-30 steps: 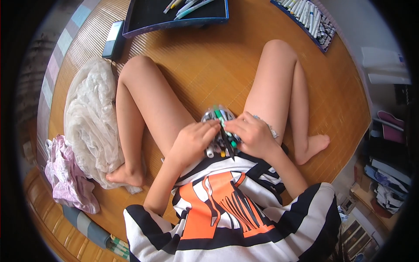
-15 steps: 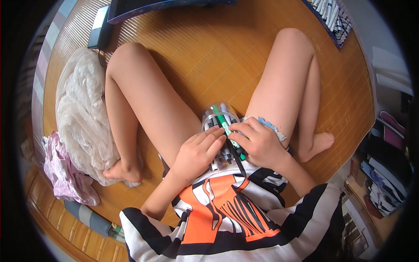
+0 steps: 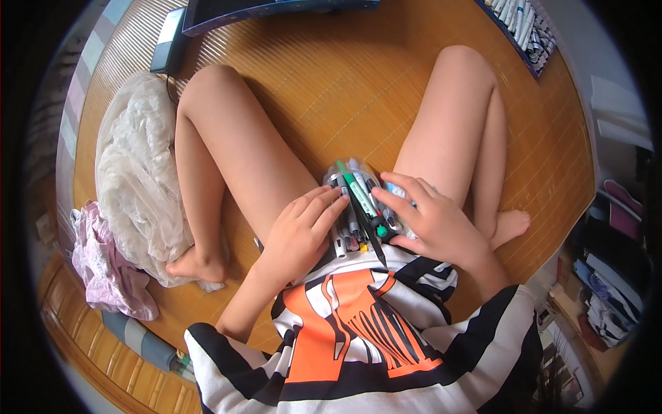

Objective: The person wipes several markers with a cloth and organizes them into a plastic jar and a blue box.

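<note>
A clear container [image 3: 330,177] full of pens and markers lies between my thighs against my lap. On top of its contents is a green-and-white marker [image 3: 356,184], with a dark pencil [image 3: 380,256] pointing toward my shirt. My left hand [image 3: 298,231] rests along the left side of the pens, its fingers stretched over their edge. On the right side, my right hand [image 3: 436,221] has its fingers spread, the fingertips by the pens and the thumb low beside the green marker end. Neither hand has a pen gripped in it.
Around me is a mat-like wooden-toned surface [image 3: 331,96]. White sheer fabric [image 3: 138,162] and pink cloth [image 3: 107,265] lie at the left. A black-and-white box [image 3: 169,41] and a dark blue tray edge [image 3: 276,17] are far off. Another box of markers [image 3: 527,31] sits far right.
My right hand has loosened from the green marker and moved right, its fingers spreading. My left hand has shifted slightly left off the pens, leaving more of them visible.
</note>
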The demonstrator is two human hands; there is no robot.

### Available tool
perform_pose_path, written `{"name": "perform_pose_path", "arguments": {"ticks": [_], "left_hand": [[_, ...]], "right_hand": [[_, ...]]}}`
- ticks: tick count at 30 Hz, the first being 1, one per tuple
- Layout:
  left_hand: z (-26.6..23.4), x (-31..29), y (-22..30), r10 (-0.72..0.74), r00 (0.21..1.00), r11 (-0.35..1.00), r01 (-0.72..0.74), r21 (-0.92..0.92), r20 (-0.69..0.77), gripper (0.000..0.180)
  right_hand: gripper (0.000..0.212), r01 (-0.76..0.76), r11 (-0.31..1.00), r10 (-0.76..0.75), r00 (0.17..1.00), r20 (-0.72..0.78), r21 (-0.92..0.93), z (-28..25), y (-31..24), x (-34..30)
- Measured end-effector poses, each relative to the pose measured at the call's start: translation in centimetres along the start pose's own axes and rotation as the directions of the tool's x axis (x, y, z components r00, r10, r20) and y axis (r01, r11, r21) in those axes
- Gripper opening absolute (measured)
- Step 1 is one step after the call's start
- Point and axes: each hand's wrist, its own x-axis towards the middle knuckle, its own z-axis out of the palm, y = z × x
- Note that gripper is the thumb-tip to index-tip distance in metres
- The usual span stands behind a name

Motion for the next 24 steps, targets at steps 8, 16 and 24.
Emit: {"name": "perform_pose_path", "arguments": {"ticks": [8, 16, 24], "left_hand": [[0.6, 0.6, -0.5, 0.169, 0.985, 0.981, -0.171, -0.090, -0.023, 0.049], [0.3, 1.6, -1.0, 0.052, 0.993, 0.974, -0.074, -0.216, -0.108, 0.040], [-0.6, 2.4, -1.7, -0.056, 0.995, 0.961, 0.031, -0.275, -0.082, 0.045]], "right_hand": [[0.048, 0.175, 0.945, -0.207, 0.974, -0.088, -0.277, 2.5, 0.1, 0.2], [0.041, 0.238, 0.965, -0.256, 0.946, -0.199, -0.110, 2.2, 1.6, 2.8], [0.051, 0.237, 0.971, -0.234, 0.938, -0.257, -0.021, 2.4, 2.6, 4.3]]}}
